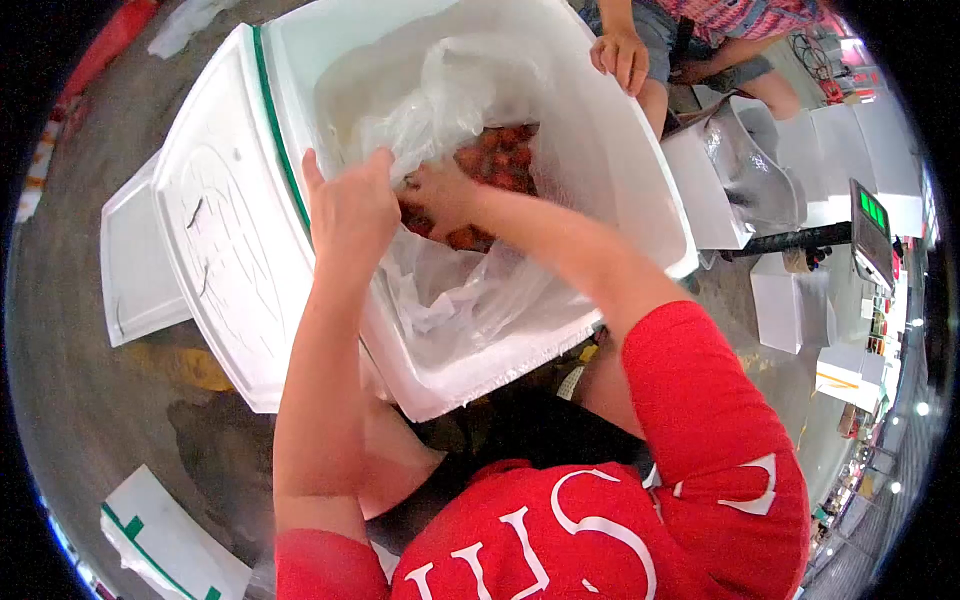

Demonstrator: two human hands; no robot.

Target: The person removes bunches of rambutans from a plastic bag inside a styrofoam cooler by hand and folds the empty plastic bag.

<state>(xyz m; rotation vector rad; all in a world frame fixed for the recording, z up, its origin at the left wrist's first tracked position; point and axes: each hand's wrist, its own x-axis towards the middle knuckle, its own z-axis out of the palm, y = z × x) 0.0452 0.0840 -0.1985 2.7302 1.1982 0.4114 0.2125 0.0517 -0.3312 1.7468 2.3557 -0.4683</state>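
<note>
A clear plastic bag [440, 110] lines a white foam box [620, 190]. Inside the bag lie many dark red, roundish pieces [500, 158], like small fruit; their exact kind is unclear. Near the box's left rim, my left hand [355, 205] has its middle fingers curled at the bag's edge and one outer finger sticking up. My right hand [440, 195] reaches down into the bag among the red pieces. Its fingertips are hidden there, so what they hold does not show.
A white foam lid [225, 215] with dark marks leans at the box's left. Another person's hand [620, 60] rests on the far right rim. On the right are a scale display [872, 235] and white boxes [790, 300]. A green-taped foam piece [170, 540] lies lower left.
</note>
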